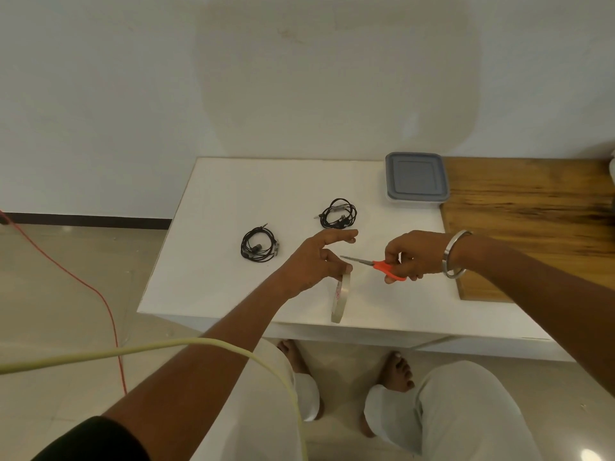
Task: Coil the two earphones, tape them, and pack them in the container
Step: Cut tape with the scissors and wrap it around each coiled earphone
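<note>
**Tape roll and scissors in hand above two coiled earphones**

We see a white rectangular table point(213, 194) from above, with a person's hands over its near half. The left hand point(316, 261) pinches the top of a thin, pale roll of clear tape point(341, 299) between thumb and a curled finger; the index finger sticks out straight towards 2 o'clock. The roll stands on edge, its lower rim at the table's near edge.

The right hand point(416, 252), with a silver metal bangle point(454, 254) on its wrist, grips the orange-handled scissors point(376, 265). Its fingers are curled through and round the handles. The steel blades point towards 9 o'clock, and their tips lie just beside the left thumb, right above the tape roll. We cannot tell whether the blades touch any tape.

Two coiled black wired earphones lie on the table. The nearer earphone coil point(259, 244) sits at 10 o'clock from the left hand, apart from it. The farther earphone coil point(337, 213) lies at 12 o'clock from that hand, just beyond the outstretched index finger.

A square clear plastic container with a grey lid point(416, 178) stands shut at the table's far right corner, at 12 o'clock from the right hand, against a brown wooden board point(532, 211).
</note>
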The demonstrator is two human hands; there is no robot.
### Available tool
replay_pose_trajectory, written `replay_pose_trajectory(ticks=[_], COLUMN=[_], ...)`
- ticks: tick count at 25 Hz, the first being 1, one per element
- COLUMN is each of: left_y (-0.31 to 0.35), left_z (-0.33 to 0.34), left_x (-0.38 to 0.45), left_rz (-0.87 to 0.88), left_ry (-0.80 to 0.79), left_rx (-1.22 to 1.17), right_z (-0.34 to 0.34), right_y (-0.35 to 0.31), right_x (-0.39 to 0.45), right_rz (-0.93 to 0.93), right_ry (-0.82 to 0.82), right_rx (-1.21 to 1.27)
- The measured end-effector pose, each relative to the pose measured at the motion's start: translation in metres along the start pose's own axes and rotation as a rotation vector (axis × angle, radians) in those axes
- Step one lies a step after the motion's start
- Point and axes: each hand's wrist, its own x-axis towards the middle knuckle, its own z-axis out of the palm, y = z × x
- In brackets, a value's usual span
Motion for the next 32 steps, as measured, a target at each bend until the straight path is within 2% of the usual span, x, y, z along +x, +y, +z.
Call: replay_pose_trajectory(ticks=[2, 6, 9, 13, 15, 17, 19, 20, 21, 23, 26, 30, 32], left_y=[-0.001, -0.003, -0.003, -0.005, -0.006, -0.005, -0.006, -0.006, -0.005, -0.003, -0.001, 0.000, 0.000], left_z=[-0.002, -0.005, -0.003, 0.002, 0.002, 0.003, 0.002, 0.001, -0.002, -0.007, -0.015, -0.012, -0.008], left_x=[-0.001, -0.001, 0.000, 0.001, 0.002, 0.003, 0.003, 0.002, 0.001, 0.001, 0.002, 0.007, 0.011], left_rz=[-0.007, 0.007, 0.007, 0.008, 0.008, 0.011, 0.018, 0.018, 0.016, 0.001, -0.040, -0.114, -0.204], left_ry=[0.006, 0.011, -0.002, -0.011, -0.009, -0.008, 0.007, 0.020, 0.035, 0.062, 0.099, 0.211, 0.260], left_rx=[-0.042, -0.053, -0.062, -0.100, -0.103, -0.120, -0.138, -0.150, -0.167, -0.190, -0.173, -0.211, -0.319], right_z=[0.006, 0.027, 0.039, 0.042, 0.044, 0.046, 0.049, 0.051, 0.054, 0.055, 0.053, 0.050, 0.049], right_y=[0.009, 0.033, 0.034, 0.019, 0.009, -0.006, -0.026, -0.031, -0.033, -0.031, -0.027, -0.025, -0.024], right_x=[0.001, 0.006, 0.013, 0.014, 0.017, 0.020, 0.019, 0.020, 0.022, 0.021, 0.017, 0.015, 0.015], right_rz=[0.048, 0.288, 0.428, 0.507, 0.416, 0.150, -0.076, -0.119, -0.132, -0.128, -0.139, -0.133, -0.140], right_ry=[0.060, 0.227, 0.206, 0.209, 0.325, 0.381, 0.241, 0.189, 0.196, 0.312, 0.464, 0.533, 0.571], right_rx=[0.029, -0.229, -0.256, -0.229, -0.195, 0.086, 0.334, 0.349, 0.324, 0.311, 0.460, 0.452, 0.436])
